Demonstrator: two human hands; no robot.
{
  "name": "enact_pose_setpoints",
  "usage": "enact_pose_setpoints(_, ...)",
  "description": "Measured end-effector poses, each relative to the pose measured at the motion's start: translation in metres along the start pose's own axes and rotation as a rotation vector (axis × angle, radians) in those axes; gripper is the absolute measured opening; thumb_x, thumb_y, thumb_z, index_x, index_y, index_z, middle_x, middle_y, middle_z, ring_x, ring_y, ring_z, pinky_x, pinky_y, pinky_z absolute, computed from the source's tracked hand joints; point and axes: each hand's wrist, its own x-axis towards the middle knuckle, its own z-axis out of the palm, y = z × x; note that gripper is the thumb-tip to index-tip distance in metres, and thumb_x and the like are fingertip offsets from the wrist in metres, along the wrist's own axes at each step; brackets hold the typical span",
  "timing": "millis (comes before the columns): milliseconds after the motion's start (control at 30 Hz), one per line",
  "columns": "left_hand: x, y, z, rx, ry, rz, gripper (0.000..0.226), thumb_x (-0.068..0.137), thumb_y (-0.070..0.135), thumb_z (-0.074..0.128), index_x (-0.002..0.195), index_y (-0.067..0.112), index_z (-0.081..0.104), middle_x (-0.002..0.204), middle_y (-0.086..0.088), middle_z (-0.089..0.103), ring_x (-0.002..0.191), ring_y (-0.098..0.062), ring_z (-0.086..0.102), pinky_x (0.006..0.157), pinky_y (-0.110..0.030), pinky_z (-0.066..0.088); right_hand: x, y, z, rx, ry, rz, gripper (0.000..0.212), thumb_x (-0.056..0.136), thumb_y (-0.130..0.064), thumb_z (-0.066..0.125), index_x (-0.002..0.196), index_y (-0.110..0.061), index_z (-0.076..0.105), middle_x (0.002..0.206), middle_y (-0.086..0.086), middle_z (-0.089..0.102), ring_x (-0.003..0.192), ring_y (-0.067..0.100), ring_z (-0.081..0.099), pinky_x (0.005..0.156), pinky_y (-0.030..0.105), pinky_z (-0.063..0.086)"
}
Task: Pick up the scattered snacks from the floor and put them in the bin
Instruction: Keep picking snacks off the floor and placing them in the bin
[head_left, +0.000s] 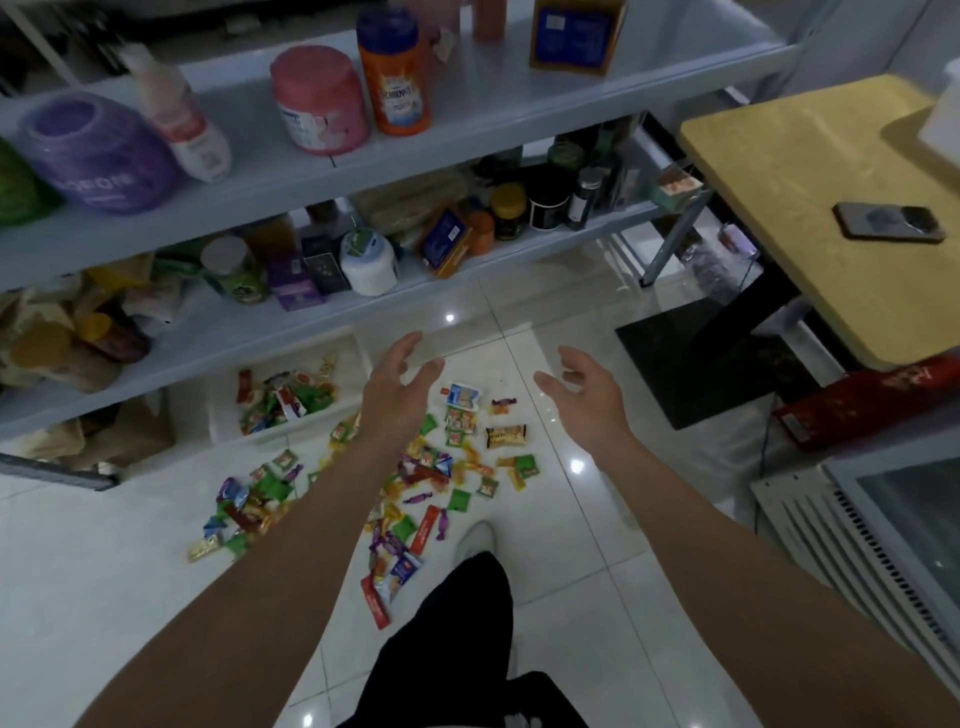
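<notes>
Several small wrapped snacks (470, 462) in green, orange, purple and red lie scattered on the white tile floor. A white bin (221, 415) stands on the floor under the lowest shelf, with several snacks inside. My left hand (400, 379) hovers above the pile, just right of the bin, fingers spread and holding nothing. My right hand (584, 387) is stretched out beside it, palm turned inward, fingers relaxed and empty. My left forearm hides part of the pile.
A grey shelf unit (467, 130) with jars and boxes stands ahead. A yellow table (810, 171) with a phone (889, 222) is at right, its black base (691, 358) on the floor. A red box (872, 400) and white vent (852, 540) sit at right. My leg and shoe (478, 538) are below.
</notes>
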Motion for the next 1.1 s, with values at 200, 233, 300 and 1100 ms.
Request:
enact_pose_setpoints(200, 0.064, 0.008, 0.026, 0.061, 0.004, -0.05, 0.042, 0.091, 0.036, 0.06, 0.132, 0.034, 0.051, 0.14, 0.008, 0.047, 0.126, -0.011, 0.044, 0.104, -0.032, 0.038, 0.078, -0.013, -0.002, -0.007, -0.038, 0.022, 0.053, 0.087, -0.031, 0.069, 0.136, -0.021, 0.05, 0.133, -0.002, 0.053, 0.116, 0.009, 0.051, 0.1, 0.032, 0.045)
enact_pose_setpoints(233, 0.075, 0.013, 0.032, 0.064, -0.004, -0.045, 0.041, 0.091, 0.037, 0.06, 0.132, 0.035, 0.051, 0.139, 0.009, 0.047, 0.126, -0.01, 0.044, 0.103, -0.031, 0.038, 0.091, -0.016, -0.003, -0.011, -0.044, 0.013, 0.053, 0.087, -0.031, 0.069, 0.136, -0.021, 0.05, 0.133, -0.003, 0.052, 0.116, 0.008, 0.05, 0.099, 0.03, 0.045)
enact_pose_setpoints(300, 0.092, 0.026, 0.043, 0.061, -0.009, -0.031, 0.04, 0.092, 0.036, 0.059, 0.131, 0.036, 0.051, 0.138, 0.009, 0.046, 0.124, -0.008, 0.043, 0.102, -0.029, 0.038, 0.113, -0.022, -0.004, -0.014, -0.059, -0.002, 0.054, 0.088, -0.031, 0.068, 0.137, -0.02, 0.049, 0.133, -0.004, 0.052, 0.115, 0.007, 0.049, 0.095, 0.023, 0.041)
enact_pose_setpoints(1100, 0.054, 0.035, 0.1, -0.043, 0.292, -0.127, 0.043, 0.093, 0.034, 0.059, 0.135, 0.03, 0.051, 0.142, 0.004, 0.045, 0.129, -0.012, 0.043, 0.093, -0.027, 0.041, 0.157, -0.005, -0.032, -0.126, -0.375, -0.059, 0.055, 0.088, -0.03, 0.068, 0.138, -0.018, 0.048, 0.136, 0.001, 0.051, 0.12, 0.012, 0.05, 0.091, 0.019, 0.041)
